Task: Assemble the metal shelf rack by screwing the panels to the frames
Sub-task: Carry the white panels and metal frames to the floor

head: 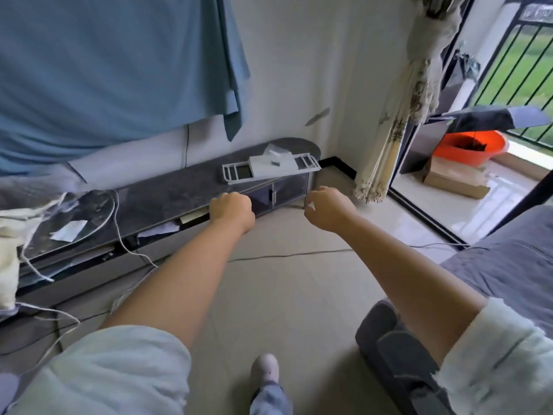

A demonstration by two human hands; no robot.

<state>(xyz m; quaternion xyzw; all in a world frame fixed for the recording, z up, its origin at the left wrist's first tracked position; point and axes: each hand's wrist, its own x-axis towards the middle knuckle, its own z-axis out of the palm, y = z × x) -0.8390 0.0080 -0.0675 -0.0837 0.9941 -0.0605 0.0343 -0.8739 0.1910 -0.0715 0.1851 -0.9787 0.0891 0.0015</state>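
Both arms reach forward over the floor toward the low dark cabinet (167, 196) along the far wall. The left hand (232, 209) is curled into a loose fist holding nothing; the right hand (324, 209) hangs with its fingers loosely curled, also empty. The white rack parts (270, 166), a railed frame with a flat panel stacked on it, lie on the cabinet's right end, just beyond the hands, apparently laid out ready for pickup. Nothing is assembled yet.
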